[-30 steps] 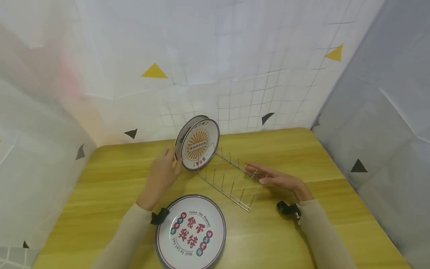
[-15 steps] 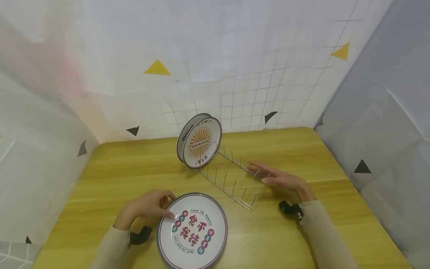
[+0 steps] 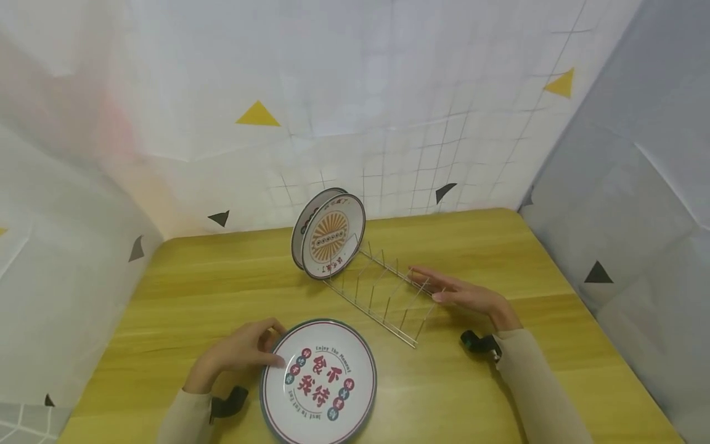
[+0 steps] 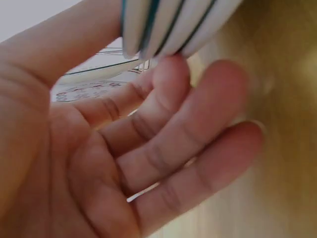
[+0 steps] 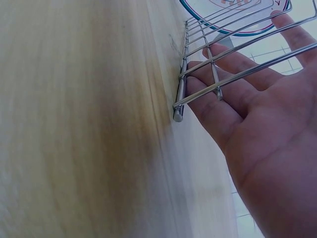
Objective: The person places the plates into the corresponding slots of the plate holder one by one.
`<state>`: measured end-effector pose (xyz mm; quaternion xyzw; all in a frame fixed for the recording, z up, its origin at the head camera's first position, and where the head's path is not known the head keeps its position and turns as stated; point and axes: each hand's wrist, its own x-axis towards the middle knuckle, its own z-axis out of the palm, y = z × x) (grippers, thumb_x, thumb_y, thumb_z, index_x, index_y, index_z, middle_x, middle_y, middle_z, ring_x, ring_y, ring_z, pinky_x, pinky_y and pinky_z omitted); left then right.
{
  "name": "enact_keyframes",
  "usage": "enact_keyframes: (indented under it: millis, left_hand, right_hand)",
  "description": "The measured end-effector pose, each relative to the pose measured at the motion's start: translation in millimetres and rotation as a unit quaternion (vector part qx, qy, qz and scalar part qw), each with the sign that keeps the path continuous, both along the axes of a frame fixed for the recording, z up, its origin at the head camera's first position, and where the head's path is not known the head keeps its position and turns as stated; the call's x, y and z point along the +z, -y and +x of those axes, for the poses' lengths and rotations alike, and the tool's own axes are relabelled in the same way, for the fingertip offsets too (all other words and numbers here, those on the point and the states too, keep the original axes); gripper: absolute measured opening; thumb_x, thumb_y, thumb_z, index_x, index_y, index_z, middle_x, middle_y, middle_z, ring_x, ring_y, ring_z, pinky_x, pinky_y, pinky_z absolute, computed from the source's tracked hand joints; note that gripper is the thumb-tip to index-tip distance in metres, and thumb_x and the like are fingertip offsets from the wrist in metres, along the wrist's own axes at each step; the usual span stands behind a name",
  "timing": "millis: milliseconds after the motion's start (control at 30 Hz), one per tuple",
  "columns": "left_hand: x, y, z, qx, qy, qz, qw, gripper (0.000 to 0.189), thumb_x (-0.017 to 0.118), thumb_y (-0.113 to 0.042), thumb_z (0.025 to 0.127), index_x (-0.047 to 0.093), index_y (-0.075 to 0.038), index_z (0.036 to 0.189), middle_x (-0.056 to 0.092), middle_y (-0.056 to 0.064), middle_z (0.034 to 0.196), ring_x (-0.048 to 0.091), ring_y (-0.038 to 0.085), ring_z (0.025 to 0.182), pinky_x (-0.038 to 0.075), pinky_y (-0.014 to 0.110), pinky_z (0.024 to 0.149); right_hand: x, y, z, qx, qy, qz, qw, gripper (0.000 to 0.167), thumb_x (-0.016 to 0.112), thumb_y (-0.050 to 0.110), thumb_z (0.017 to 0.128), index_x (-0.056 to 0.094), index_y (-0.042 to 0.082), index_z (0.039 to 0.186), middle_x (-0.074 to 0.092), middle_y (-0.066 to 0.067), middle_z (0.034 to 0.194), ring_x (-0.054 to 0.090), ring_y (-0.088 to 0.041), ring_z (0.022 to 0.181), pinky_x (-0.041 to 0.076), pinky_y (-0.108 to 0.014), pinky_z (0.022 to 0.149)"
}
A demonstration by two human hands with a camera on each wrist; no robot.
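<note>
Closest in are the two beige sleeves, left sleeve (image 3: pixel 185 419) and right sleeve (image 3: pixel 538 385), each with a small black gadget at the wrist. Between them, on the yellowish wood-look table (image 3: pixel 222 277), there's a stack of plates (image 3: pixel 327 394) sitting flat. White top, green rim, a thin red ring, red characters and a little "Enjoy The Moment" line. The left wrist view shows several rims piled up.

Left hand (image 3: pixel 244 350) is on that stack: thumb over the top plate's edge, other fingers curled down at the side, one fingertip right against the rims, so basically gripping it at the edge. Can't tell how many plates it's actually got.

A bit further back is the wire rack (image 3: pixel 370 314), set at a diagonal. Right hand (image 3: pixel 468 297) is at its right end, not clenched, fingers loosely stretched along the back bar and touching the wires.

At the rack's far left end two more plates stand on edge, tilted a bit: the front plate (image 3: pixel 334 237) has an orange sunburst, and the rear plate (image 3: pixel 300 234) is mostly hidden behind it. Behind all that, a whitish backdrop (image 3: pixel 333 74) with grid lines plus yellow and dark triangles.
</note>
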<state>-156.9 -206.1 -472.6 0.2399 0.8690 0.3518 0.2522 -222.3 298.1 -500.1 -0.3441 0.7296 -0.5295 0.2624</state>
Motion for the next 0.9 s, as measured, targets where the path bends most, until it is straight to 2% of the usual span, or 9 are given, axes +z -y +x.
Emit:
enact_keyframes:
  millis: [100, 233, 467, 633, 700, 800, 900]
  left_hand:
    - [4.7, 0.7, -1.5, 0.000, 0.005, 0.007, 1.0000, 0.038, 0.079, -0.030, 0.081, 0.058, -0.008, 0.104, 0.055, -0.001, 0.073, 0.051, 0.008, 0.065, 0.046, 0.022, 0.057]
    - [11.9, -1.9, -7.6, -0.010, 0.004, -0.014, 0.9998, 0.031, 0.078, -0.028, 0.083, 0.056, -0.009, 0.094, 0.052, -0.003, 0.069, 0.049, 0.007, 0.061, 0.043, 0.022, 0.054]
    - [18.1, -14.5, -21.1, -0.016, 0.012, -0.041, 0.9990, 0.029, 0.080, -0.025, 0.081, 0.058, -0.009, 0.093, 0.050, -0.003, 0.069, 0.050, 0.010, 0.059, 0.046, 0.024, 0.054]
    - [20.8, -17.6, -24.2, -0.021, 0.014, -0.051, 0.9984, 0.029, 0.080, -0.024, 0.080, 0.057, -0.009, 0.093, 0.051, -0.002, 0.069, 0.050, 0.010, 0.060, 0.045, 0.023, 0.054]
    - [21.7, -16.9, -24.1, -0.023, 0.006, -0.056, 0.9982, 0.029, 0.080, -0.024, 0.081, 0.058, -0.010, 0.093, 0.052, -0.002, 0.070, 0.050, 0.011, 0.063, 0.045, 0.023, 0.055]
    - [23.6, -13.9, -24.3, -0.018, -0.002, -0.051, 0.9985, 0.027, 0.078, -0.023, 0.083, 0.058, -0.011, 0.096, 0.056, -0.001, 0.076, 0.052, 0.012, 0.068, 0.048, 0.024, 0.056]
    - [26.2, -10.3, -25.0, -0.002, 0.011, -0.032, 0.9994, 0.026, 0.074, -0.021, 0.087, 0.056, -0.011, 0.101, 0.061, 0.002, 0.082, 0.058, 0.014, 0.067, 0.053, 0.029, 0.054]
  right_hand:
    - [-0.1, 2, -0.6, 0.000, -0.004, 0.004, 1.0000, 0.066, 0.040, 0.005, 0.101, 0.011, 0.017, 0.159, 0.017, -0.020, 0.161, 0.018, -0.048, 0.145, 0.023, -0.064, 0.110]
    - [-1.3, 1, -0.6, -0.002, -0.002, 0.017, 0.9998, 0.066, 0.039, 0.004, 0.102, 0.010, 0.020, 0.159, 0.017, -0.018, 0.162, 0.018, -0.045, 0.146, 0.028, -0.053, 0.111]
    - [1.0, -2, -1.6, -0.002, -0.003, 0.007, 1.0000, 0.066, 0.040, 0.004, 0.101, 0.011, 0.018, 0.159, 0.018, -0.020, 0.161, 0.022, -0.046, 0.145, 0.030, -0.042, 0.111]
    - [1.0, -1, -0.6, -0.004, 0.003, 0.005, 1.0000, 0.065, 0.040, 0.006, 0.101, 0.011, 0.019, 0.159, 0.018, -0.018, 0.162, 0.022, -0.045, 0.145, 0.031, -0.034, 0.110]
    - [0.9, -1, -0.1, -0.003, 0.005, 0.005, 1.0000, 0.065, 0.040, 0.007, 0.102, 0.011, 0.018, 0.159, 0.018, -0.019, 0.162, 0.021, -0.045, 0.145, 0.031, -0.036, 0.111]
    - [0.9, 0, 0.1, -0.004, 0.004, 0.009, 0.9999, 0.066, 0.040, 0.006, 0.101, 0.011, 0.019, 0.159, 0.018, -0.020, 0.162, 0.021, -0.046, 0.145, 0.028, -0.047, 0.112]
    - [1.5, -1, -0.8, -0.008, 0.001, 0.015, 0.9999, 0.067, 0.039, 0.003, 0.100, 0.012, 0.019, 0.159, 0.018, -0.020, 0.161, 0.021, -0.046, 0.145, 0.025, -0.054, 0.112]
